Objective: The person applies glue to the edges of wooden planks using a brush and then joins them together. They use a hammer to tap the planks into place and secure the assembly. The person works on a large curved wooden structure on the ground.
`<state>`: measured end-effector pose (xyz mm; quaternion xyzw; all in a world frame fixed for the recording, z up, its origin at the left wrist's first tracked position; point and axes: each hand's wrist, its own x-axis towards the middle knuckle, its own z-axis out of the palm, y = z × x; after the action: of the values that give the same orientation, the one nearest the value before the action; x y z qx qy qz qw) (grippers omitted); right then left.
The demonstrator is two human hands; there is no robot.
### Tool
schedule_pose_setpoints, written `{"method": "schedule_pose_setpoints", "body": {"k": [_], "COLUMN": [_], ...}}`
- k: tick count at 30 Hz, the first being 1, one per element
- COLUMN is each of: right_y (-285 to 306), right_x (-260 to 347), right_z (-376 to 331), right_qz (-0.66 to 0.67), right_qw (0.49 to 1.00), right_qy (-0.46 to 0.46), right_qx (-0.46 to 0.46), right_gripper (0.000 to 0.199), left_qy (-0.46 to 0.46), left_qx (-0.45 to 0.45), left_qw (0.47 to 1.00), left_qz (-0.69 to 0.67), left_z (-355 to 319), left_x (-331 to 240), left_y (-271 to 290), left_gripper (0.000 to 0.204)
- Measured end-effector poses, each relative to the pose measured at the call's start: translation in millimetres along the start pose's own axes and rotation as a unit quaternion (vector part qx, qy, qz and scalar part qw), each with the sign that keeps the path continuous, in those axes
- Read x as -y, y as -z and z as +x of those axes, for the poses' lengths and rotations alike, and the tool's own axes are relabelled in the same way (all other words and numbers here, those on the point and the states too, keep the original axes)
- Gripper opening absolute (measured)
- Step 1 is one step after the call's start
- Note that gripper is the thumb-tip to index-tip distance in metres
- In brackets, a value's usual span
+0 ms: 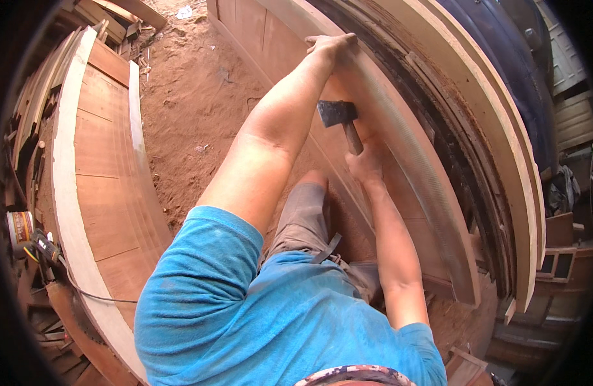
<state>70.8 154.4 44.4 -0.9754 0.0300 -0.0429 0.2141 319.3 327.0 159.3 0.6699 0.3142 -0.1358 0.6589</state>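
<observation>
My right hand (365, 163) is closed round the wooden handle of a mallet (337, 113) with a blocky black head. The mallet is in front of the panelled face of a wooden door (438, 215), which stands on its long edge and leans to the right. Whether its head touches the door I cannot tell. Farther up, my left hand (333, 49) grips the door's upper edge, with some fingers stretched along it and others hidden.
Several long boards (502, 116) stand stacked behind the door on the right. Another panelled wooden door (103, 154) leans at the left. Beside it are a bucket (19, 233) and a dark device with a cable (46, 248). Reddish dusty ground (193, 96) lies between the doors.
</observation>
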Motion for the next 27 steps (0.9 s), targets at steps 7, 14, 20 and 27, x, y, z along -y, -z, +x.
{"method": "schedule_pose_setpoints", "body": {"k": [7,14,20,27], "right_y": [21,140,238,204], "right_x": [4,99,152,97], "right_z": [-2,-57,-60,-7], "right_qz": [0.035,0.325,0.322,0.149], "right_qw": [0.999,0.934,0.937,0.965], "right_qy": [-0.017,-0.057,0.061,-0.191], "right_qx": [0.020,0.139,-0.120,0.100], "right_gripper": [0.060,0.044,0.057,0.055], "left_qy": [-0.021,0.011,-0.003,-0.007], "left_qx": [0.015,-0.054,-0.013,-0.018], "left_qw": [0.999,0.997,0.999,0.998], "left_qz": [-0.029,0.057,-0.034,-0.053], "left_z": [-1,65,11,-7], "left_x": [3,3,17,21], "left_y": [3,7,3,1], "left_gripper": [0.148,0.123,0.155,0.154]}}
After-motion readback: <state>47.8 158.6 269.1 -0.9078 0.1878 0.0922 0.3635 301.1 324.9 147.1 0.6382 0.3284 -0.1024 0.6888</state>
